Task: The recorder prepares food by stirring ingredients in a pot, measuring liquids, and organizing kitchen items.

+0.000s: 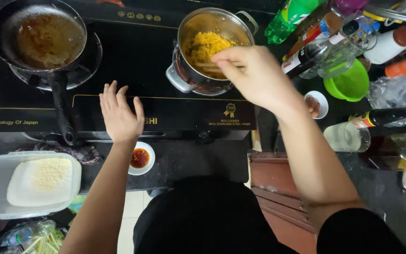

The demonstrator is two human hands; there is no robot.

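Yellow food [208,46] in a silver pot [247,21], black stove [142,56], green bowl [351,84] — dish sauce [140,157] perhaps dark red.

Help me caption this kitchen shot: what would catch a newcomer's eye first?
The steel pot of bright yellow food at top centre, with the right hand over its rim. Next, the left hand flat on the black stove, beside a dark frying pan of brownish liquid at top left.

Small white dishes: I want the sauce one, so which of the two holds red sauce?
The dish just below the left hand, on the counter in front of the stove. The other dish, right of the right hand, holds something pale brownish.
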